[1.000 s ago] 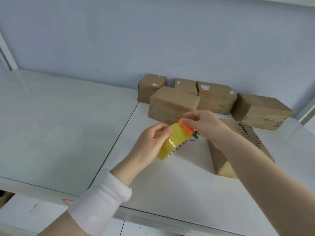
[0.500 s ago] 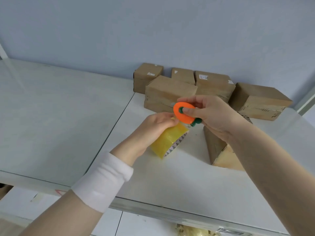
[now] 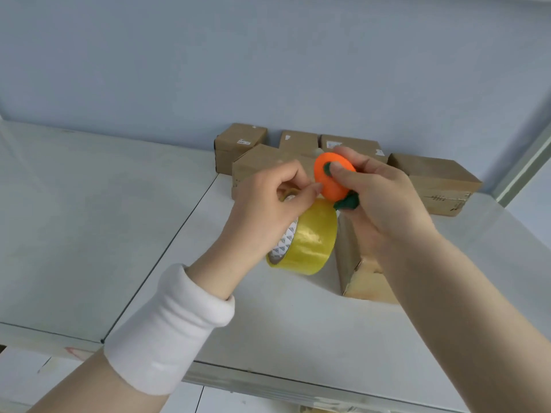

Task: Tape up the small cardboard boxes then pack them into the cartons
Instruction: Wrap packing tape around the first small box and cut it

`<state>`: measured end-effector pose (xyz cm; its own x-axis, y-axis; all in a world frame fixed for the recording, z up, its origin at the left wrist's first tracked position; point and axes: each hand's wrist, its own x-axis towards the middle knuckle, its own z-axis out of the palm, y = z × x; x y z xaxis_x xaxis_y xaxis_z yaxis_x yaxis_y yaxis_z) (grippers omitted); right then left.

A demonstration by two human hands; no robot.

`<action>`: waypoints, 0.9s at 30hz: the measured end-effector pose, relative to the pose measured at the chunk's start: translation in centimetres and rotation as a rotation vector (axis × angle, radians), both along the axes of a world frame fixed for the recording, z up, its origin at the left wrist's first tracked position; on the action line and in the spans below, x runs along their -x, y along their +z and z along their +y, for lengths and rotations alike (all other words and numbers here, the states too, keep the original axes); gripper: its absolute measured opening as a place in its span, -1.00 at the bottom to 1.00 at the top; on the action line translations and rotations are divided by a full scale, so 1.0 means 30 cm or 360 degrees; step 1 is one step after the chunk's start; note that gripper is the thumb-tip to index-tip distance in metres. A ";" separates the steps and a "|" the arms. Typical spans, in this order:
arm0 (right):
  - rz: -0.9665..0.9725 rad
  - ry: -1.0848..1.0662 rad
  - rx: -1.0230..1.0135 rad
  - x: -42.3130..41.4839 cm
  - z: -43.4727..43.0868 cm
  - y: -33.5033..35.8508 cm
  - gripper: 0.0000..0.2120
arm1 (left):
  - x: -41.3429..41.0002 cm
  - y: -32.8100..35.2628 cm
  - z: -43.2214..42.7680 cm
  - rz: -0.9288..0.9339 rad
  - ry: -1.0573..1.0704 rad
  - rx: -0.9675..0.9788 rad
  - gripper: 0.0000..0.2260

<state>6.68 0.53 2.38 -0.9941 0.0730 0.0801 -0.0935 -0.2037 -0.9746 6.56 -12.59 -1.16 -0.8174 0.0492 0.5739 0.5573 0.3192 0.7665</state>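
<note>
A yellow tape roll (image 3: 307, 242) hangs tilted above the white table (image 3: 298, 323), and my left hand (image 3: 268, 210) holds it with fingers curled through its core. My right hand (image 3: 378, 198) pinches a round orange cutter (image 3: 331, 181) with a green tip, thumb pressed on its centre, just above the roll. Under my right forearm stands a small cardboard box (image 3: 354, 269) with its near end open. Several more small brown boxes (image 3: 438, 183) sit in a row along the wall.
A second white table (image 3: 89, 222) adjoins on the left with a dark seam between them. The blue wall (image 3: 268, 70) closes the back. A pale frame post (image 3: 524, 165) rises at the right.
The orange cutter has turned from edge-on to face-on and risen above the roll. The tape roll has dropped lower in my left hand. The camera has moved closer.
</note>
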 end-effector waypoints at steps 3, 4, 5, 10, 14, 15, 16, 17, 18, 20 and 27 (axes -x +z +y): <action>-0.0337 0.0026 0.0398 0.012 0.054 0.035 -0.86 | -0.020 0.045 0.050 0.0274 0.0062 0.0214 -0.81; -0.0409 -0.0023 0.0481 0.019 0.070 0.042 -0.86 | -0.025 0.056 0.068 0.0325 0.0054 0.0258 -0.81; -0.0431 -0.0097 0.0559 0.027 0.090 0.050 -0.84 | -0.028 0.065 0.084 0.0358 0.0035 0.0282 -0.80; -0.0112 -0.0505 0.0816 0.050 0.299 0.069 -0.89 | -0.039 0.097 0.134 0.0223 -0.0076 -0.0034 -0.84; -0.0564 -0.0608 -0.0161 0.021 0.481 -0.118 -0.85 | -0.020 0.104 0.157 -0.0108 -0.0122 -0.0420 -0.84; -0.0664 -0.0614 -0.0397 0.011 0.512 -0.183 -0.80 | -0.016 0.105 0.167 -0.0192 -0.0150 -0.0510 -0.83; -0.0718 -0.0625 -0.0584 0.000 0.536 -0.239 -0.79 | -0.012 0.105 0.181 -0.0271 -0.0186 -0.0579 -0.83; -0.0738 -0.0636 -0.0748 -0.007 0.557 -0.285 -0.79 | -0.009 0.107 0.197 -0.0353 -0.0239 -0.0645 -0.85; -0.0735 -0.0640 -0.0895 -0.012 0.571 -0.318 -0.79 | -0.004 0.107 0.211 -0.0426 -0.0299 -0.0687 -0.88; -0.0727 -0.0648 -0.1245 -0.005 0.594 -0.366 -0.75 | 0.004 0.109 0.238 -0.0576 -0.0386 -0.0671 -0.88; 0.0103 -0.0282 -0.0650 -0.137 0.495 -0.197 -0.62 | 0.049 0.108 0.369 -0.0822 -0.0378 -0.0700 -0.89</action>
